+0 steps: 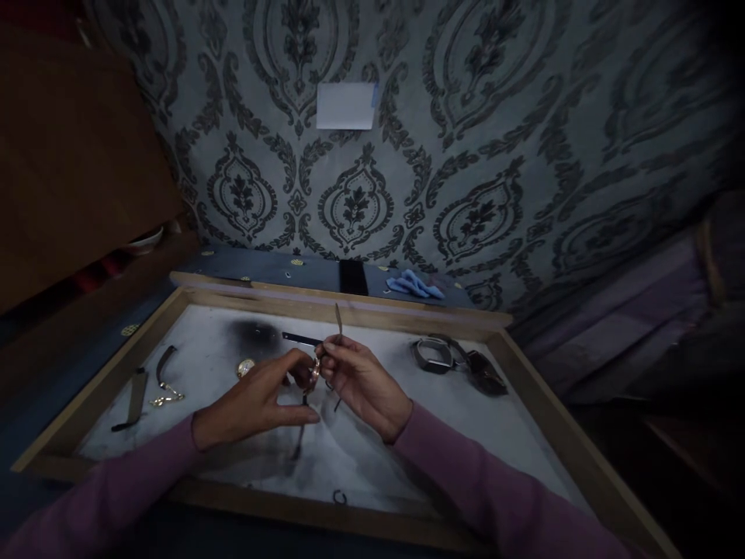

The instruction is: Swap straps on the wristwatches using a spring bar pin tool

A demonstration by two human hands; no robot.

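Observation:
Over the tray's middle, my left hand (256, 400) has its fingertips closed on a small gold-coloured wristwatch (315, 373), the thumb stretched out below. A dark strap end hangs down under it, blurred. My right hand (369, 388) pinches a thin strap (338, 315) at the watch's other side; its tip sticks up above the fingers. Where strap and watch meet is hidden by the fingers. Behind the fingertips lies a narrow dark strip (299, 338). Just left of my left hand rests a round gold watch (245, 366), partly covered by it.
A wooden-framed tray (279, 299) with a white base surrounds the work. At left lie a grey-green strap (137, 396) and a dark strap with gold chain (167, 399). A dark square-faced watch (434, 354) sits right. Behind are a blue cloth (414, 284) and patterned wall.

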